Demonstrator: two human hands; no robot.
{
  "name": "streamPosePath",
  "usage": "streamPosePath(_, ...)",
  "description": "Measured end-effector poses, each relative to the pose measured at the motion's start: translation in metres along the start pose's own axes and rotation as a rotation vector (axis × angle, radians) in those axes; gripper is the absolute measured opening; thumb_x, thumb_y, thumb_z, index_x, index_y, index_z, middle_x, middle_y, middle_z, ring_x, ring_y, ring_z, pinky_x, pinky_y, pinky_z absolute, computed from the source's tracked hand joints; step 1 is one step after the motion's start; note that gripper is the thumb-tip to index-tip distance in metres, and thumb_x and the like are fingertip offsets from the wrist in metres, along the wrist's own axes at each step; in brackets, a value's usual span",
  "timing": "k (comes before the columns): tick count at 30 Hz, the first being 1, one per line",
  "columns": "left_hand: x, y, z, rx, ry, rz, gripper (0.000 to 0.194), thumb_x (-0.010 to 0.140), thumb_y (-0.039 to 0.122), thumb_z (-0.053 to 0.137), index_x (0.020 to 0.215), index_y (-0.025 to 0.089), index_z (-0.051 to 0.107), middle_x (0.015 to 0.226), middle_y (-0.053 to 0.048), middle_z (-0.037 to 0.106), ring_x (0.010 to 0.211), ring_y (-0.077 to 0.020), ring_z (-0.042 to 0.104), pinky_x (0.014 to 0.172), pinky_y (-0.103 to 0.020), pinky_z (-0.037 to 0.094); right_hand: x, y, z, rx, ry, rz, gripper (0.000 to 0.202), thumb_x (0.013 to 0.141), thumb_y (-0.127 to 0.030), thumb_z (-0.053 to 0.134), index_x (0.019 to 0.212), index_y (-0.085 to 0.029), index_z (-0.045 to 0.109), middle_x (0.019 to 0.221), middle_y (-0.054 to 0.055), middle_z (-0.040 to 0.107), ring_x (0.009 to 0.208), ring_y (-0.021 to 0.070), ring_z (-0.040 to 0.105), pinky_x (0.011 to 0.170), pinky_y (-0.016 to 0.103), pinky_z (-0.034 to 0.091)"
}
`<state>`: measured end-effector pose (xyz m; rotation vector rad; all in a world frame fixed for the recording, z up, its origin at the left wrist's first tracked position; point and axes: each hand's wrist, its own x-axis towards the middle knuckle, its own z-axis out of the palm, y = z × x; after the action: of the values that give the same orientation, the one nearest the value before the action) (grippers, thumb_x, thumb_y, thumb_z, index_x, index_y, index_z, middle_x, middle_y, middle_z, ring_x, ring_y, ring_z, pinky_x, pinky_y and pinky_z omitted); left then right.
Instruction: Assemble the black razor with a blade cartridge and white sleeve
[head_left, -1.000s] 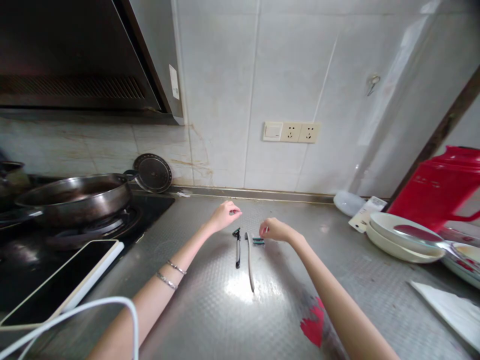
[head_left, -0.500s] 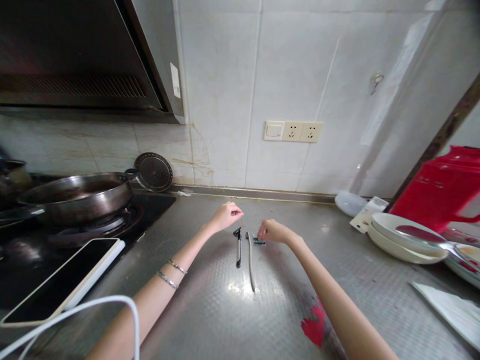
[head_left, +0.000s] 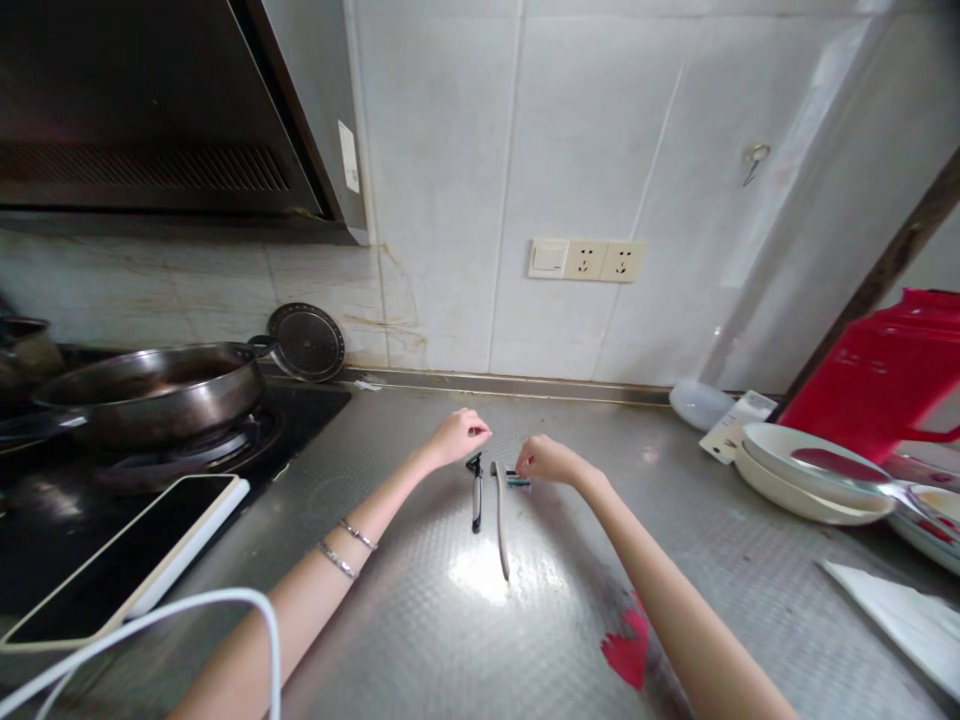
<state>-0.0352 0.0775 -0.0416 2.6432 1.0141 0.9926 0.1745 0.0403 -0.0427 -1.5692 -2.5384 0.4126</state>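
Table (head_left: 405, 640) of textured metal spans the lower frame. At centre, the left hand (head_left: 457, 437) curls with fingertips together; rightward, the right hand (head_left: 550, 460) bends down, its grip impossible to tell. Below them lie a pale rod (head_left: 503, 535), a razor (head_left: 478, 497) and, against the right hand, green cartridges (head_left: 518, 482).

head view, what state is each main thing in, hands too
left hand, curled, nothing visible in it
right hand, curled down at the small pieces, contact unclear
razor, lying flat
thin pale-handled tool, lying flat
small green-and-dark pieces, lying, partly hidden
phone, face up, screen dark
pan, uncovered
white dishes, stacked
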Motion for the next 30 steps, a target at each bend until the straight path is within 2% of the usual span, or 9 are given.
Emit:
streamPosePath(4,0.0,0.004,0.0,-0.016,-0.014,-0.013,0.019,0.078,0.022,0.052,0.074,0.016,0.069,0.072,-0.004,0.064,0.073,-0.013,0.054,0.069,-0.023,0.04,-0.001,-0.002,0.0,-0.011,0.03,-0.011,0.023,0.065,-0.013,0.051,0.071,-0.018,0.073,0.075,0.005,0.071,0.068,0.0138,0.062,0.055,0.018,0.037)
streamPosePath(7,0.0,0.007,0.002,-0.072,-0.017,-0.089,0.02,0.077,0.023,0.052,0.073,0.015,0.07,0.07,-0.003,0.064,0.066,-0.0117,0.053,0.064,-0.023,0.039,-0.002,-0.002,-0.002,0.035,0.053,-0.027,0.022,0.066,-0.014,0.051,0.07,-0.015,0.072,0.073,0.006,0.071,0.067,0.0141,0.062,0.057,0.018,0.039)
streamPosePath(9,0.001,0.01,0.005,-0.159,-0.053,-0.184,0.023,0.076,0.028,0.054,0.071,0.013,0.07,0.065,-0.002,0.062,0.06,-0.0107,0.052,0.058,-0.022,0.038,-0.003,-0.001,-0.006,0.085,0.095,-0.033,0.022,0.068,-0.016,0.051,0.071,-0.015,0.072,0.074,0.006,0.071,0.068,0.0146,0.062,0.059,0.019,0.04)
streamPosePath(13,0.001,0.016,0.016,-0.459,-0.236,-0.483,0.039,0.074,0.046,0.054,0.072,0.01,0.068,0.053,0.0,0.055,0.042,-0.0062,0.041,0.042,-0.02,0.03,-0.005,-0.004,-0.014,0.145,0.19,-0.045,0.023,0.073,-0.021,0.05,0.077,-0.015,0.073,0.077,0.005,0.071,0.069,0.0154,0.062,0.064,0.02,0.042)
streamPosePath(16,0.0,0.02,0.022,-0.69,-0.285,-0.622,0.044,0.07,0.051,0.058,0.073,0.009,0.067,0.053,0.001,0.053,0.039,-0.0037,0.036,0.036,-0.019,0.025,-0.007,-0.01,-0.019,0.134,0.224,-0.056,0.024,0.075,-0.023,0.05,0.081,-0.017,0.073,0.08,0.005,0.071,0.071,0.0156,0.062,0.065,0.021,0.042)
streamPosePath(21,0.0,0.026,0.02,-0.844,-0.28,-0.69,0.039,0.063,0.045,0.068,0.07,0.007,0.064,0.052,0.002,0.05,0.038,-0.0016,0.032,0.035,-0.018,0.018,-0.01,-0.015,-0.022,0.12,0.236,-0.059,0.023,0.077,-0.025,0.051,0.082,-0.02,0.072,0.081,0.004,0.071,0.074,0.0155,0.062,0.068,0.021,0.043)
streamPosePath(26,0.002,0.032,0.012,-0.848,-0.259,-0.681,0.03,0.064,0.037,0.069,0.068,0.007,0.064,0.045,0.005,0.043,0.036,-0.0011,0.03,0.035,-0.018,0.017,-0.007,-0.006,-0.023,0.166,0.231,-0.071,0.02,0.074,-0.026,0.056,0.084,-0.02,0.072,0.081,0.004,0.071,0.074,0.0157,0.062,0.069,0.022,0.044)
streamPosePath(30,0.002,0.031,0.013,-0.814,-0.25,-0.671,0.02,0.066,0.028,0.067,0.064,0.009,0.062,0.042,0.006,0.041,0.035,-0.0016,0.03,0.035,-0.017,0.02,-0.004,-0.001,-0.024,0.185,0.211,-0.056,0.017,0.071,-0.025,0.059,0.081,-0.018,0.072,0.079,0.004,0.07,0.073,0.0159,0.062,0.067,0.022,0.045)
